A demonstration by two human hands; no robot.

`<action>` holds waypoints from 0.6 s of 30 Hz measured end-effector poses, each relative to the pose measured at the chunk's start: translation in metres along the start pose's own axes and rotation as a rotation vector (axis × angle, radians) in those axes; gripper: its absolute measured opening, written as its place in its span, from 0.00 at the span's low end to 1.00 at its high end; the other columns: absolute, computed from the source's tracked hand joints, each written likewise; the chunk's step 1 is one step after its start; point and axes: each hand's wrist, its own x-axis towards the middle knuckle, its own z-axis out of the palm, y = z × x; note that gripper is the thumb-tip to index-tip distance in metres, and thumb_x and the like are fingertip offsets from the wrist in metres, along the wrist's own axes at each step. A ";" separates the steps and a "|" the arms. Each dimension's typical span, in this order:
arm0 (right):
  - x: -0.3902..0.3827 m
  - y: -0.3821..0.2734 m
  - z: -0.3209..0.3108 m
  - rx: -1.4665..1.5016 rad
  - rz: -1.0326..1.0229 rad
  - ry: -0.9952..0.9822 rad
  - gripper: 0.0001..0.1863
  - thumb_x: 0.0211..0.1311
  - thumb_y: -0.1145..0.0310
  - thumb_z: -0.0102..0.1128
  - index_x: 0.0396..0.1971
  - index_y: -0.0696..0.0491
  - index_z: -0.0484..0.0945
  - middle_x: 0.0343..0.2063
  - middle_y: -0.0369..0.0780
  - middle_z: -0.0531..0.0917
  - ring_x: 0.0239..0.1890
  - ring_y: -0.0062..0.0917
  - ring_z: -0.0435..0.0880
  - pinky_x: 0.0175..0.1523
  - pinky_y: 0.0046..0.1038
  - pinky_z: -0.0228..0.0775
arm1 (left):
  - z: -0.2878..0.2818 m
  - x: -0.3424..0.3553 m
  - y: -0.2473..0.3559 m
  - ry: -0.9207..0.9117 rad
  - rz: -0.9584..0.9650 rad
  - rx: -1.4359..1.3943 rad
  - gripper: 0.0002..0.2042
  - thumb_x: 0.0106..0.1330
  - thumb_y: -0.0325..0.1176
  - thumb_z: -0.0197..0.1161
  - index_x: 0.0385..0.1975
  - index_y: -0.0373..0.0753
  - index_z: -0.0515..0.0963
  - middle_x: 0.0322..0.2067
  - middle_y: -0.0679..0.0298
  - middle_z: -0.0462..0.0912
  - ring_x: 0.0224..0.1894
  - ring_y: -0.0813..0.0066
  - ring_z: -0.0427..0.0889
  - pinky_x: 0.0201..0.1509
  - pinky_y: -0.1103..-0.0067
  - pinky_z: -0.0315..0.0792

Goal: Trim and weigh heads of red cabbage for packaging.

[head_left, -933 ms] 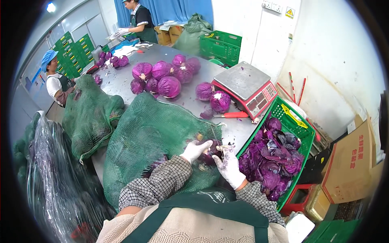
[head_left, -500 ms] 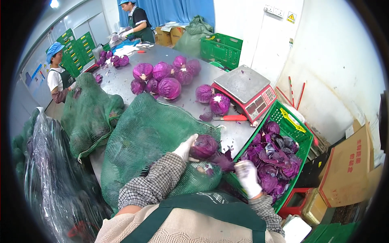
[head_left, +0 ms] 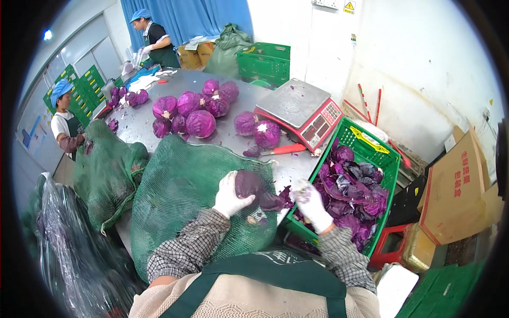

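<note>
While the gloved left hand (head_left: 229, 197) cups a red cabbage head (head_left: 249, 184) from its left side, fingers curled firmly round it, the head rests on top of the green mesh sack (head_left: 185, 185) that bulges across the near table edge. Holding it there, propped on the sack, seems to steady the round head so that its loose outer leaves (head_left: 273, 201) can hang off toward the right, where they trail from under the grip.

Just right of that grip, the gloved right hand (head_left: 310, 204) is over the near rim of the green plastic crate (head_left: 384, 159), fingers closed loosely round a scrap of purple leaf; whether it is pinching tight I cannot tell. The crate sits directly beyond this hand and is heaped with stripped purple leaves (head_left: 352, 191), which likely explains why the hand hangs there.

Beyond the left hand's grip, past the sack, lie a red-handled knife (head_left: 283, 150) and two trimmed cabbages (head_left: 257, 129) on the steel table (head_left: 148, 124), with a weighing scale (head_left: 299, 108) further right and a cluster of more cabbage heads (head_left: 193, 108) further back. A second filled mesh sack (head_left: 108, 172) sits to the left of the grip, beside clear plastic sheeting (head_left: 63, 238). Two other people in blue caps work at the far left and far end of the table. The bulky sack under the left forearm crowds the near edge and leaves little flat surface close by.
</note>
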 end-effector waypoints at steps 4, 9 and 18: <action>0.024 -0.007 0.069 -0.226 0.366 -0.165 0.32 0.56 0.75 0.60 0.60 0.62 0.57 0.30 0.38 0.78 0.31 0.19 0.77 0.33 0.17 0.71 | 0.004 -0.009 0.001 -0.078 0.073 0.053 0.50 0.42 0.52 0.72 0.61 0.27 0.56 0.59 0.42 0.61 0.64 0.47 0.58 0.68 0.66 0.54; 0.006 -0.092 -0.038 -0.167 0.312 -0.440 0.21 0.58 0.74 0.62 0.51 0.64 0.69 0.42 0.44 0.79 0.42 0.23 0.80 0.47 0.22 0.73 | -0.001 -0.016 -0.013 0.010 -0.021 -0.182 0.46 0.41 0.43 0.75 0.59 0.28 0.59 0.54 0.44 0.66 0.59 0.50 0.66 0.63 0.67 0.62; -0.113 -0.165 -0.176 -0.365 0.740 -1.005 0.24 0.51 0.54 0.65 0.43 0.56 0.79 0.37 0.46 0.83 0.39 0.38 0.82 0.45 0.33 0.73 | 0.010 -0.007 -0.042 0.047 -0.028 -0.193 0.44 0.46 0.37 0.73 0.62 0.29 0.56 0.57 0.46 0.64 0.59 0.52 0.65 0.64 0.68 0.59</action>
